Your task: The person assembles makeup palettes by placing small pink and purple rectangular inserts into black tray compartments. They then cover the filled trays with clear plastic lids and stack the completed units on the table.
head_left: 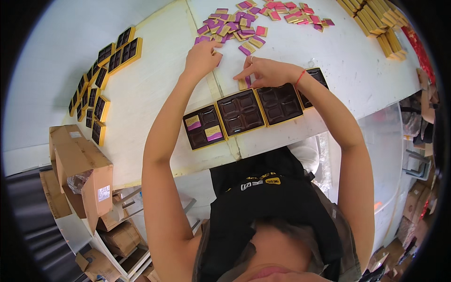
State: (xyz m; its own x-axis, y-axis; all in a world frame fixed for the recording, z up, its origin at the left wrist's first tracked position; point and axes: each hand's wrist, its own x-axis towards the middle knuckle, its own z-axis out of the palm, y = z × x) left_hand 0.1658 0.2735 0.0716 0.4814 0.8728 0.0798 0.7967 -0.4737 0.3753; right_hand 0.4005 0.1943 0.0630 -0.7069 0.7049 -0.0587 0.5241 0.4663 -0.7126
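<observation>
At the edge of a heap of purple-and-gold packets [230, 26], my left hand [201, 59] has its fingers bent round a small flat purple-and-gold packet [219, 58], mostly covered by them. My right hand [271, 72], with a ring and a red wrist string, pinches another purple-and-gold packet [242, 84] just above the box row. Below my hands, gold-edged boxes with dark compartment trays stand side by side. The leftmost box [198, 135] holds two packets in opposite corners. No packets show in the second box [239, 113] or third box [280, 104]; my right forearm partly hides the rightmost box [319, 80].
Pink-and-gold packets [293, 14] lie at the far side of the white table [155, 75]. Several more dark-tray boxes [124, 54] are grouped at the left. Gold boxes [380, 23] are stacked at the far right. Cardboard cartons [84, 164] stand by the table's left edge.
</observation>
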